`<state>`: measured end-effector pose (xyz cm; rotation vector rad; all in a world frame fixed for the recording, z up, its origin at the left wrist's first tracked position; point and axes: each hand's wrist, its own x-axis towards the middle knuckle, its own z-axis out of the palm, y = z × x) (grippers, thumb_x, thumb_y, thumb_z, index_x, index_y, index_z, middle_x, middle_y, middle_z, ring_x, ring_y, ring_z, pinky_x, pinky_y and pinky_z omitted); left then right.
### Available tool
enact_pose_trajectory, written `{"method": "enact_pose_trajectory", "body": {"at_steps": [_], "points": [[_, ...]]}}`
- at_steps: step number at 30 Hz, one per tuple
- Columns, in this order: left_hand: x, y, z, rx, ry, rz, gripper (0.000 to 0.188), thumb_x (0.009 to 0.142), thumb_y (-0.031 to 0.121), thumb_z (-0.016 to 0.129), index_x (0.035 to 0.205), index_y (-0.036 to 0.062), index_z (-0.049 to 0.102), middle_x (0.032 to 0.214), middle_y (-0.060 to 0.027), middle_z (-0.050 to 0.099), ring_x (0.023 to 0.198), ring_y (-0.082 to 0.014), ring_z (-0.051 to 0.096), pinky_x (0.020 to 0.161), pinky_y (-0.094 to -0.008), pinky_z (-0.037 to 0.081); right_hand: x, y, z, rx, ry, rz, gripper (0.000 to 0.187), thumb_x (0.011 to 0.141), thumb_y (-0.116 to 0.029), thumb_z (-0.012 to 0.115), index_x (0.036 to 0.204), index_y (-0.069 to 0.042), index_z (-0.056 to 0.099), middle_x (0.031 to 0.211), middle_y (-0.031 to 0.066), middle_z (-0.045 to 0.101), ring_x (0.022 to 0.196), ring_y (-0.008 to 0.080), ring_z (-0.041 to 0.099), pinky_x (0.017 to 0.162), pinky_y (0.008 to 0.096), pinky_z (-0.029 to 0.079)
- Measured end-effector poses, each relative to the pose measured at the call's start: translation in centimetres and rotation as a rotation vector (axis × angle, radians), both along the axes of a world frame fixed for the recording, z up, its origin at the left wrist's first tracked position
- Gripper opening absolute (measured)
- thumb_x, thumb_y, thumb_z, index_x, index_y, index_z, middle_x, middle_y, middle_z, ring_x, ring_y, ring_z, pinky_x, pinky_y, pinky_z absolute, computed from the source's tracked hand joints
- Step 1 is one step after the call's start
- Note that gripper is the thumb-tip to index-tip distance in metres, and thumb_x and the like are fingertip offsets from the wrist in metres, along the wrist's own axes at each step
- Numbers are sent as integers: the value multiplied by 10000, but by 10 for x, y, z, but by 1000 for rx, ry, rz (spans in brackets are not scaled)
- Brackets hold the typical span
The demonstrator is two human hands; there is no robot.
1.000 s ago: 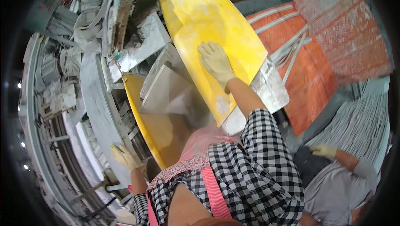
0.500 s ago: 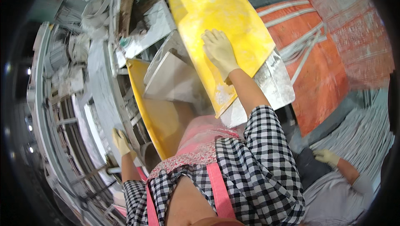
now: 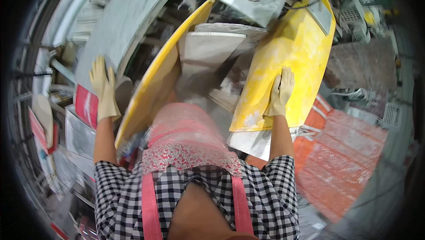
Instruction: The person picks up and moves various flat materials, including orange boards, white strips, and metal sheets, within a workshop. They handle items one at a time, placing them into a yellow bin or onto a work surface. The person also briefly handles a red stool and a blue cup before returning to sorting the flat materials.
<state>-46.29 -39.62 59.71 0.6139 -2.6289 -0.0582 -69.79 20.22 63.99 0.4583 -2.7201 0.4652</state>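
Note:
My left hand [image 3: 105, 91], in a pale cream glove, has its fingers stretched out and lies against the near end of a long grey surface [image 3: 121, 23]. On the right, my gloved right hand [image 3: 281, 94] rests flat, fingers extended, on a yellow panel [image 3: 305, 45] smeared with white powder. A second yellow panel [image 3: 155, 69] rises at a slant between my arms, close to my left forearm. Between the panels are pale slab-like pieces [image 3: 212, 47]; what lies beneath them is blurred. Neither hand grips anything.
An orange woven sheet [image 3: 343, 151] with pale bands lies at the right. Beyond it is a brown flat board [image 3: 363, 65]. A red-and-white piece [image 3: 86, 107] sits under my left hand. A silvery sheet [image 3: 252, 143] shows below the right yellow panel.
The view has swung to the right, and the co-worker at the lower right is out of sight. My right hand still lies on the yellow panel; my left hand still touches the grey surface.

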Motion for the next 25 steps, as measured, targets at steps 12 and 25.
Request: {"method": "enact_pose_trajectory", "body": {"at_steps": [12,25], "points": [[-34,-24,31,216,-54,39,521,967,193,594,1462,61,500,1494,-185,502,1434,-378,402,1209,-511,222,-87,-149,13,783,-310,637,180,857,-210,689,950,-62,731,1052,104,713,1131,298,619,1109,460,383],[-31,-1,59,297,-174,131,532,982,186,540,1487,38,467,1535,-202,450,1463,-394,355,1225,-521,167,-87,-104,-6,830,-399,594,440,859,-388,669,548,-79,707,619,100,688,748,285,673,1102,392,398]]}}
